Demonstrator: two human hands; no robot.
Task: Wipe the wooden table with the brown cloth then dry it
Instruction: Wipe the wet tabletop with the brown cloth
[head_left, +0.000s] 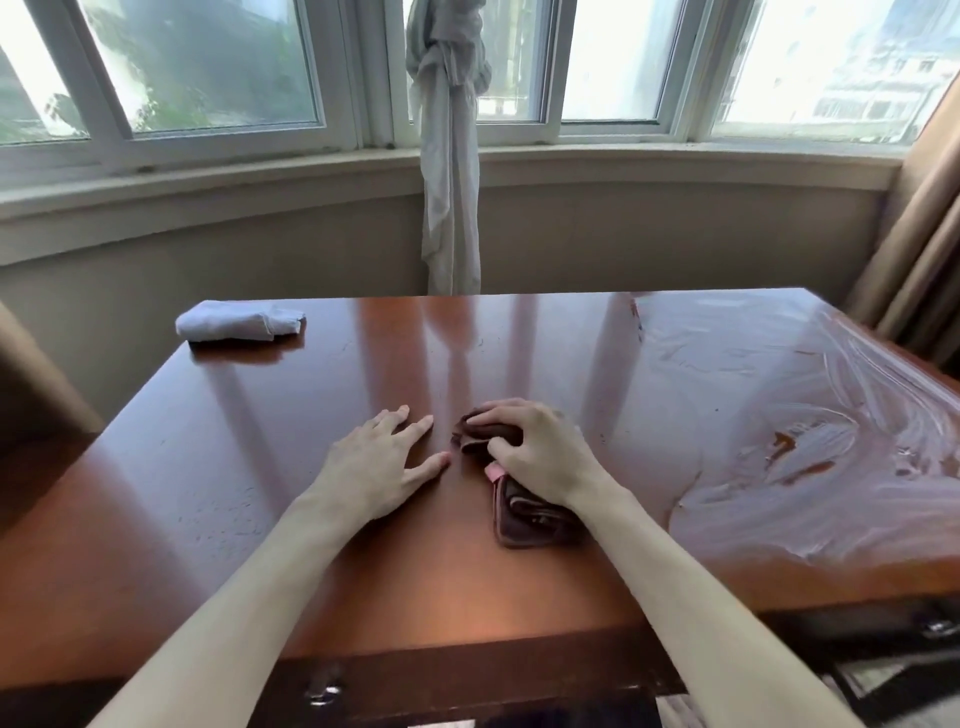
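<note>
Right hand (537, 452) gripping bunched brown cloth (524, 512) on wooden table (260, 493), left hand (382, 465) flat just beside cloth, wet smears right of cloth

Two bare forearms come in from the near edge, no sleeves on either as far up as can be seen, and no watch, bracelet or band at the wrists. The left hand (375, 466) and the right hand (537, 453) wear no gloves and no rings that show. Fingers are slender, the nails short and plain, unpainted. Both arms are slim and smooth
</note>
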